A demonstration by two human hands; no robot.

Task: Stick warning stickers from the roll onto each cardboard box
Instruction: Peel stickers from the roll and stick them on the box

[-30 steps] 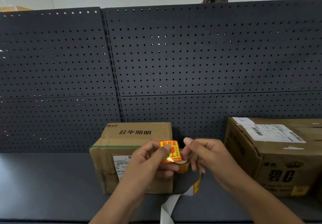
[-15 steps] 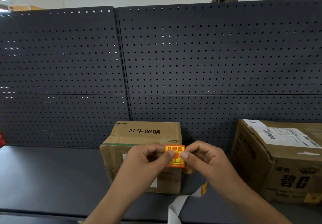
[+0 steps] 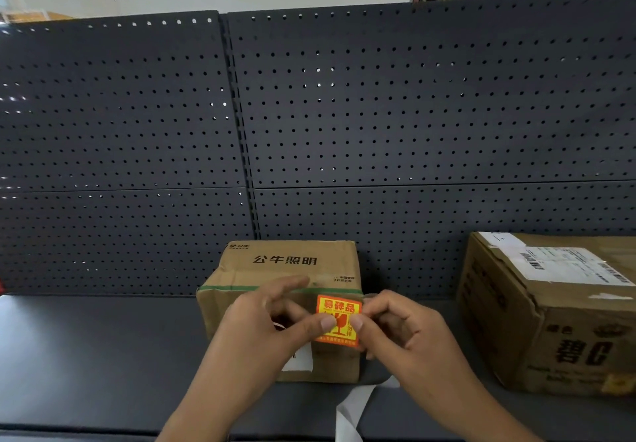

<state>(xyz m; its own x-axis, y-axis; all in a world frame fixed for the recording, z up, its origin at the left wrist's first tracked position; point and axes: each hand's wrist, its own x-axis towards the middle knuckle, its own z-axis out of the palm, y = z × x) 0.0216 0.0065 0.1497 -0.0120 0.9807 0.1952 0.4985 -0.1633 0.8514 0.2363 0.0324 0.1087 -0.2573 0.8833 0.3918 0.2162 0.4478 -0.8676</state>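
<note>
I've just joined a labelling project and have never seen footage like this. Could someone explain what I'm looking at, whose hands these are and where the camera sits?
There is no machine here: a person works with bare hands, and the camera is worn on their head, looking forward and down. That is why the left hand and right hand reach in from the bottom.

Together they pinch a square orange-and-yellow warning sticker at the front of a small brown cardboard box. I cannot tell whether it already sticks. A white paper backing strip trails down below the right hand.

At the right stands a larger brown cardboard box bearing a white shipping label. Both boxes sit on a dark grey shelf before a dark perforated metal panel.
</note>
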